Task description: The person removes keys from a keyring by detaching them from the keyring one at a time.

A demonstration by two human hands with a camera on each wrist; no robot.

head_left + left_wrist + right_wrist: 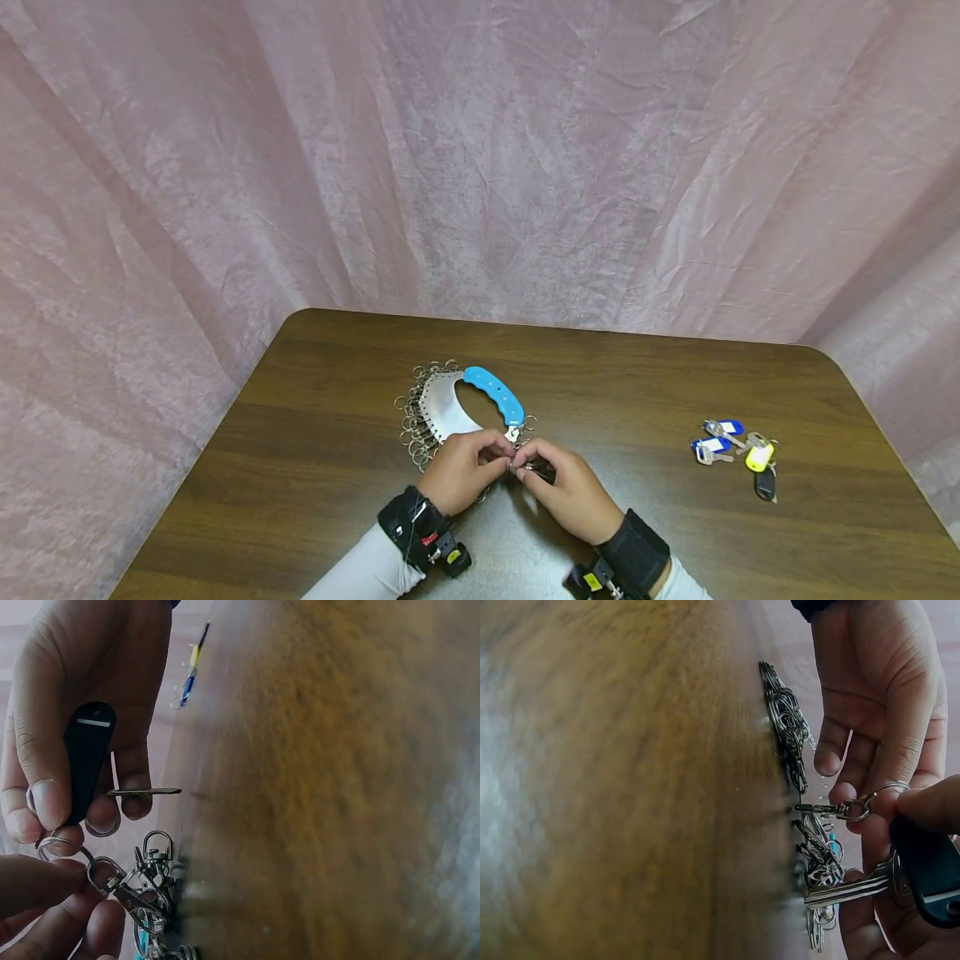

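Observation:
My left hand (461,467) pinches a split ring (51,847) and a swivel snap hook (124,889) joined to it. My right hand (573,492) grips a black key tag (91,761) between thumb and fingers. From the tag hangs a metal key (847,889), which points toward the table. Both hands' fingertips nearly meet at the ring. Under and beside them lies a large crescent key ring with a silver plate (442,408) and a blue handle (495,393). Many snap hooks (784,720) line its outer edge. Fingers partly hide the ring in the head view.
On the brown wooden table (337,350), to the right, lie keys with blue tags (726,427), a yellow tag (759,456) and a black tag (765,485). A pink curtain (480,167) hangs behind the table's far edge.

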